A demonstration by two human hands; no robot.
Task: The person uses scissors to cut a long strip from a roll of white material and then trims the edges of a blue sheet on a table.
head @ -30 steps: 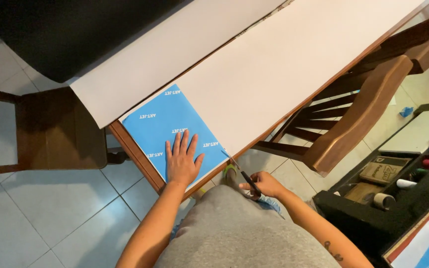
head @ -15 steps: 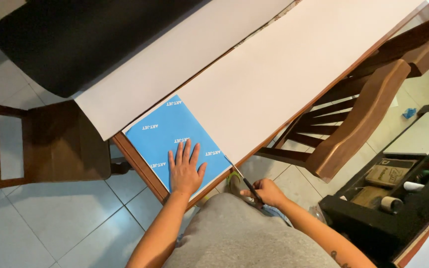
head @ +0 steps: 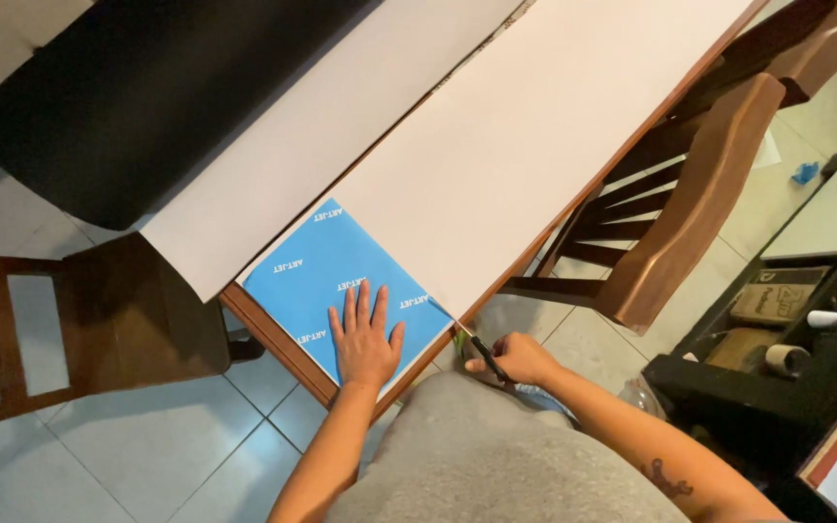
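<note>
Lighting: indoor, moderate, even and soft; source direction cannot be told. White sheet (head: 535,165) on the counter (head: 283,349) is the brightest area, near overexposed, no surface texture showing. Blue sheet (head: 341,276) evenly lit, no glare. Black mat (head: 147,97) reads as a flat dark mass, detail lost. Shadows: faint, diffuse; floor tiles (head: 147,446) below the counter edge dimmer. Sharpness: centre fairly crisp; right-hand shelf (head: 787,339) slightly soft. Distortion: wide-angle, straight edges lean toward the corners.
</note>
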